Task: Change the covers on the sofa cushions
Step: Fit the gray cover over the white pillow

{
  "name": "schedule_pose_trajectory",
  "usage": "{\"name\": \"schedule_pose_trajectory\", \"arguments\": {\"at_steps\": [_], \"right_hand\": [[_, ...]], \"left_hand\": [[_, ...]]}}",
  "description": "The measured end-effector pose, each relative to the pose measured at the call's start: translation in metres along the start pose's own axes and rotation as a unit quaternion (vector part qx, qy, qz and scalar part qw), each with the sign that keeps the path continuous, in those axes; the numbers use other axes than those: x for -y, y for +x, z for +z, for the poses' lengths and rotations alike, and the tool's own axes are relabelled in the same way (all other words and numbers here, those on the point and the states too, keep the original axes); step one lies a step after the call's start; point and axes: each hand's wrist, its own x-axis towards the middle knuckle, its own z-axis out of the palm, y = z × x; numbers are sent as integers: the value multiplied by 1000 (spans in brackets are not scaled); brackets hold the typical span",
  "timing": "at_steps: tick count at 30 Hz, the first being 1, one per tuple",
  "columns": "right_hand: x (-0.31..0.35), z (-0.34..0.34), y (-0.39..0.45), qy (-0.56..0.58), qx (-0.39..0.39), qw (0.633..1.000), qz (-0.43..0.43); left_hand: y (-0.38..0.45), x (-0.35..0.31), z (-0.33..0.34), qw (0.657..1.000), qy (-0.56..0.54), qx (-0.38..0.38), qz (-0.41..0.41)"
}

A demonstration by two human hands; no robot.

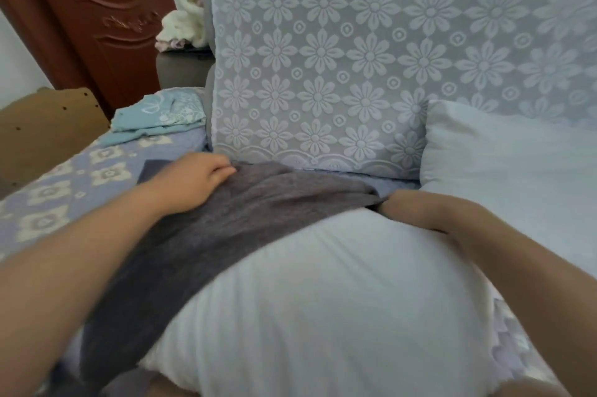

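Working from left to right, you have one folded light-blue cloth (158, 120) lying on the patterned sofa seat (48, 199) near the armrest; whether it is a spare cover or a removed one cannot be told. Your left hand (190, 181) comes next: its grip is clenched on the far edge of the grey cover (226, 228), fingers curled into the fabric. One grey cover is in view, draped over the left side of the white cushion (339, 299) in front of you and enclosing only part of it. Judge this step as midway: most of that cushion is bare white.

Your right hand (400, 202) sits at the cover's right edge, on top of the cushion. Its fingers are hidden under the fabric, so the state of that grip cannot be told.

A second white cushion (504, 164), fully bare, rests further right against the lace-draped sofa back (355, 57). Count two cushions, one grey cover, one blue cloth.

Remaining, by this evidence: finish the near cushion, then deal with the second.
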Motion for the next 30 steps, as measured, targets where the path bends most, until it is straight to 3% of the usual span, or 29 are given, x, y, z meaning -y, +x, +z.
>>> {"name": "schedule_pose_trajectory", "arguments": {"at_steps": [2,4,7,9,11,14,16,19,22,25,30], "right_hand": [[16,23,-16,-11,35,998,-56],[25,65,-41,10,43,996,-81],[10,104,-87,127,-17,992,-8],[-9,115,-103,159,-126,977,69],[-16,121,-101,161,-224,956,99],[-14,132,-87,268,-272,915,132],[-9,130,-81,374,-314,858,162],[-2,124,-82,434,-356,817,128],[3,120,-81,438,-358,821,78],[-3,109,-74,376,-323,868,44],[-21,87,-64,340,-258,902,70]], "left_hand": [[0,-3,19,995,41,12,-89],[7,-34,33,995,16,-15,-96],[-4,-104,43,974,-129,-173,66],[-33,-148,77,950,-90,-154,256],[-60,-166,128,946,8,-86,314],[-73,-175,170,964,30,-55,258],[-64,-179,167,967,24,-80,239],[-53,-176,155,976,94,-73,184],[-33,-161,136,982,151,-18,111],[-13,-157,106,979,184,27,82],[-15,-155,88,955,275,104,50]]}}
